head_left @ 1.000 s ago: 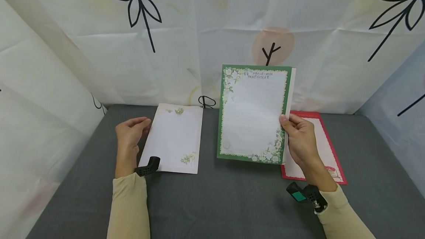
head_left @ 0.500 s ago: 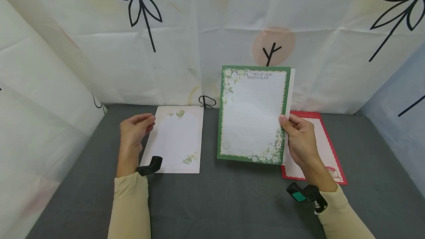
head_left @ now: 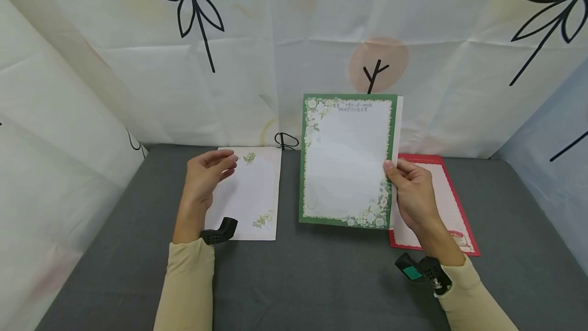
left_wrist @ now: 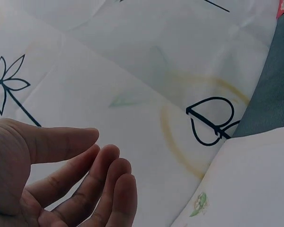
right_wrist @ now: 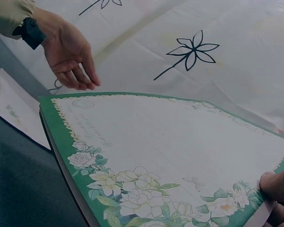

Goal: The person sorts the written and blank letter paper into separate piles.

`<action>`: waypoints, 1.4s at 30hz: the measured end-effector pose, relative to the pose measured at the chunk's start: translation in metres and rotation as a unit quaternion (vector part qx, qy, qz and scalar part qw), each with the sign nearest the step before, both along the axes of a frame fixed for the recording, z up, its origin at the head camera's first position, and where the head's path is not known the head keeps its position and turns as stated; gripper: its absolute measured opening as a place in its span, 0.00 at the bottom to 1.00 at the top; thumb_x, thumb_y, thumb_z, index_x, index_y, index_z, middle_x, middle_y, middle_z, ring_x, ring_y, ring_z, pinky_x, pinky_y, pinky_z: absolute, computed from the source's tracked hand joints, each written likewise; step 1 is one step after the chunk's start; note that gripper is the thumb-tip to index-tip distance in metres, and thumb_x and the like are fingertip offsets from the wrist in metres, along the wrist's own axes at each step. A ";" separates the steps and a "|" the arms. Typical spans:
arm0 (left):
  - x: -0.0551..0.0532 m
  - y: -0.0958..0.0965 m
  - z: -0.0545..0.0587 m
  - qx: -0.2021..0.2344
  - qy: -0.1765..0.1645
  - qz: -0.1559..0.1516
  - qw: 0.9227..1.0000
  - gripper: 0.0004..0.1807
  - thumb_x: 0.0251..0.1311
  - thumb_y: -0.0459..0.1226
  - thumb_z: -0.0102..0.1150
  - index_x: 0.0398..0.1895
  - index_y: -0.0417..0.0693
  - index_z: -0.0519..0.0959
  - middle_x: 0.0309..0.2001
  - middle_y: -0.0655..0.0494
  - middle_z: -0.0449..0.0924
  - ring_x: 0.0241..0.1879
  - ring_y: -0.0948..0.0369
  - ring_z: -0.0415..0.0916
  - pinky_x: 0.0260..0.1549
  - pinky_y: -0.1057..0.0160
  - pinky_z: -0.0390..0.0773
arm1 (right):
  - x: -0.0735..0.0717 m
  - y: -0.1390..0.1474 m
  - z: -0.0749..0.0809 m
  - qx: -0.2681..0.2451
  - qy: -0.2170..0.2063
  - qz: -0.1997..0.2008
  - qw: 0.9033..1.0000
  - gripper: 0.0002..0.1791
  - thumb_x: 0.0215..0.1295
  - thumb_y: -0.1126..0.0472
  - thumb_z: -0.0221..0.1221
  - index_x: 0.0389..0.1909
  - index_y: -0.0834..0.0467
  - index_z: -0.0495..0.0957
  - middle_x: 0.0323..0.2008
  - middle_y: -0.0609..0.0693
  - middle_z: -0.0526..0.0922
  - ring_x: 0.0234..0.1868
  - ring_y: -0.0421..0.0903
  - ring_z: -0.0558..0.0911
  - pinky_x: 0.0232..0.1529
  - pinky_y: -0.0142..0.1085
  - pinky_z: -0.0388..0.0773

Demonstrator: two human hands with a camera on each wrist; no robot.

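My right hand [head_left: 415,195] pinches the right edge of green-bordered writing paper [head_left: 346,162], thumb in front and fingers behind. White flowers fill two of its corners, and handwriting runs along the top. A white edge shows behind it on the right, so more than one sheet may be held. Above the white sheet with leaf prints [head_left: 252,193] hovers my left hand [head_left: 206,178], its fingers loosely bent and holding nothing. In the left wrist view that hand [left_wrist: 80,175] has a gap between thumb and fingers.
Red-bordered paper [head_left: 443,198] lies on the right of the grey table [head_left: 298,280], partly behind my right hand. White cloth [head_left: 285,65] with printed flowers hangs behind the table and along both sides.
My left hand has moved right, from beside the white sheet to over it. The green-bordered paper in my right hand has shifted slightly left and down.
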State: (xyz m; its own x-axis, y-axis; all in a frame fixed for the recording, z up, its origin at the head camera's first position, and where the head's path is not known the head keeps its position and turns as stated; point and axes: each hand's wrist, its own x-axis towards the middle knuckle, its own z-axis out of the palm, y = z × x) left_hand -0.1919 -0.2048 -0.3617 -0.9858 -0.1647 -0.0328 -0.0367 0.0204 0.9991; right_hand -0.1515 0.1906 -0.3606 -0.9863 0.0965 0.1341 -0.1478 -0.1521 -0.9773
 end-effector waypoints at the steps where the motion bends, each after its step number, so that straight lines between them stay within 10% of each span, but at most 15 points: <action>1: 0.000 0.002 0.000 0.004 0.006 -0.014 1.000 0.18 0.67 0.30 0.65 0.56 0.28 0.77 0.36 0.61 0.86 0.39 0.63 0.85 0.47 0.63 0.83 | 0.000 0.000 0.000 0.002 -0.001 0.002 1.000 0.24 0.74 0.62 0.59 0.61 0.77 0.73 0.41 0.48 0.86 0.39 0.39 0.86 0.44 0.30 0.83; 15: 0.005 0.044 0.008 0.065 0.090 -0.100 0.989 0.14 0.66 0.27 0.63 0.53 0.27 0.79 0.37 0.56 0.86 0.39 0.56 0.86 0.45 0.59 0.84 | 0.000 -0.004 -0.002 0.014 -0.002 0.031 0.999 0.27 0.76 0.62 0.57 0.63 0.80 0.68 0.42 0.47 0.86 0.41 0.38 0.86 0.45 0.31 0.83; 29: 0.006 0.069 0.002 0.097 0.093 -0.216 0.967 0.18 0.69 0.26 0.58 0.59 0.24 0.74 0.46 0.42 0.86 0.41 0.55 0.86 0.50 0.49 0.83 | 0.003 -0.008 -0.004 0.030 -0.007 0.048 0.998 0.26 0.77 0.62 0.56 0.62 0.80 0.69 0.41 0.47 0.87 0.40 0.39 0.86 0.45 0.32 0.83; 42: 0.011 0.080 0.000 0.072 0.080 -0.226 0.968 0.25 0.63 0.20 0.59 0.63 0.20 0.69 0.39 0.54 0.85 0.36 0.66 0.85 0.40 0.60 0.85 | 0.003 -0.014 -0.008 0.055 -0.018 0.054 0.997 0.25 0.78 0.60 0.56 0.61 0.80 0.71 0.38 0.45 0.87 0.36 0.38 0.86 0.40 0.32 0.84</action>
